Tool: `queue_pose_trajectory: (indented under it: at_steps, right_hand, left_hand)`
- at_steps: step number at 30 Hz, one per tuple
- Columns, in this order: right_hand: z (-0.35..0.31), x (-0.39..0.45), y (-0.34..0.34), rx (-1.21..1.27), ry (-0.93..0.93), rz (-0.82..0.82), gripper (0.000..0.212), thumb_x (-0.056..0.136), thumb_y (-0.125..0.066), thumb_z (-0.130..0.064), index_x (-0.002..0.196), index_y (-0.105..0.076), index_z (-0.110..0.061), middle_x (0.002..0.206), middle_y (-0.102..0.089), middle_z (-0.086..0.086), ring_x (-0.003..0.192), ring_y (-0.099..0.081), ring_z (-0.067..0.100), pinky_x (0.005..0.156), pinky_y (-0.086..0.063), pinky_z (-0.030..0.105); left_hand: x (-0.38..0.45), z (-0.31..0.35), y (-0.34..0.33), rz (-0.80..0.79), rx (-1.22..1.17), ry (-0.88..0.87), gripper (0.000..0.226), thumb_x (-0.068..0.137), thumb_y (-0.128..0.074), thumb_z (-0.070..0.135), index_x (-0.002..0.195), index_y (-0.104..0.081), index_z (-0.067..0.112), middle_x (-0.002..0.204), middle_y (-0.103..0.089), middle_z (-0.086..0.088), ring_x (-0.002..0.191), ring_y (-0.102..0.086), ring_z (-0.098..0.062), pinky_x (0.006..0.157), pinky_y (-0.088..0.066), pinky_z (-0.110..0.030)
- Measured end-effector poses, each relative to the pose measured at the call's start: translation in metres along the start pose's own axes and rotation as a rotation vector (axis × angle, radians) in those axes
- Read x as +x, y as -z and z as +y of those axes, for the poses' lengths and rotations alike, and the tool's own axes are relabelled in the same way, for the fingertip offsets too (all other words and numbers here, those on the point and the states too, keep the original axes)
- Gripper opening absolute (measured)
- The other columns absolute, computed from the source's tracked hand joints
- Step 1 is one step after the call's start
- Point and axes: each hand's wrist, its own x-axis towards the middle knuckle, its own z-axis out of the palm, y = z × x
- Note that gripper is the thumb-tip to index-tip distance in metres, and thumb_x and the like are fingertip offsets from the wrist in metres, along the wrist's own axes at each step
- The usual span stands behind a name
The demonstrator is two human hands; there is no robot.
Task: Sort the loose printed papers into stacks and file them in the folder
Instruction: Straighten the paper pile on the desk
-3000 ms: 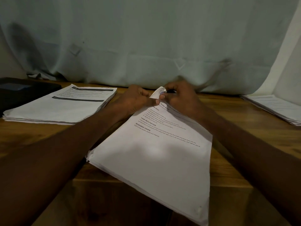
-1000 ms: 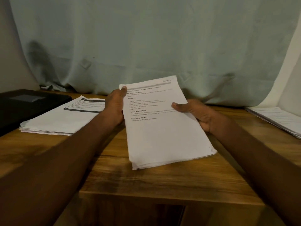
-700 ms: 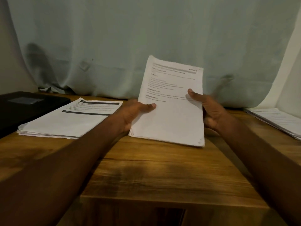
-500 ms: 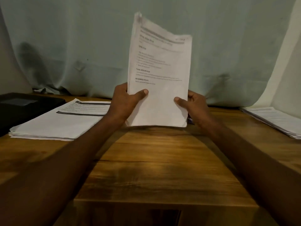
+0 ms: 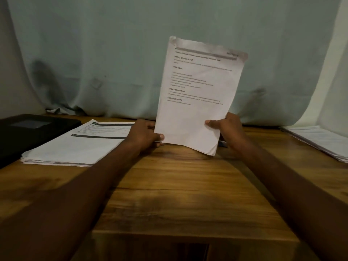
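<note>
I hold a bundle of printed papers (image 5: pixel 197 95) upright over the middle of the wooden table (image 5: pixel 169 194), its bottom edge just above the wood. My left hand (image 5: pixel 145 135) grips the lower left corner, and my right hand (image 5: pixel 227 129) grips the lower right edge with the thumb on the front page. A flat stack of printed papers (image 5: pixel 79 144) lies to the left. Another stack (image 5: pixel 320 140) lies at the far right. A black folder (image 5: pixel 28 132) rests shut at the far left.
A pale curtain (image 5: pixel 131 53) hangs along the back of the table. A small dark object (image 5: pixel 223 143) peeks out behind the bundle near my right hand. The table's front edge (image 5: pixel 188 234) is close to me.
The bundle lay flat on the table with both hands at its top corner. I lifted it, stood it upright, and have now tilted it slightly right with my hands at its bottom.
</note>
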Motion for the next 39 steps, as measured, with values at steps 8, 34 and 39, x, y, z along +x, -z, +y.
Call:
queue_pose_trajectory:
  at_steps: [8,34,39]
  right_hand:
    - [0.006,0.008,0.011,0.213,-0.175,0.078,0.037,0.081,-0.068,0.014,0.11,-0.069,-0.01,0.101,-0.077,0.005,0.091,-0.073,0.029,0.072,-0.061,0.038]
    - [0.007,-0.019,-0.061,0.196,-0.257,-0.339,0.039,0.086,-0.078,-0.011,0.124,-0.07,-0.007,0.117,-0.075,0.011,0.115,-0.07,0.034,0.105,-0.052,0.051]
    - [-0.005,-0.014,-0.127,0.214,-0.391,-0.37,0.04,0.087,-0.074,0.001,0.126,-0.067,-0.003,0.116,-0.076,0.011,0.104,-0.074,0.025,0.066,-0.063,0.03]
  left_hand:
    - [-0.002,0.004,0.005,-0.008,-0.215,0.063,0.023,0.081,-0.081,-0.003,0.102,-0.072,-0.006,0.097,-0.077,-0.021,0.082,-0.078,-0.031,0.067,-0.065,-0.03]
    - [-0.021,0.001,0.098,0.361,0.039,-0.154,0.01,0.093,-0.073,0.008,0.101,-0.075,0.012,0.095,-0.073,-0.003,0.085,-0.067,-0.014,0.06,-0.054,-0.018]
    - [-0.047,-0.007,0.178,0.334,0.162,-0.152,0.019,0.088,-0.077,0.006,0.105,-0.074,0.014,0.091,-0.073,-0.001,0.065,-0.066,0.0,0.051,-0.049,-0.01]
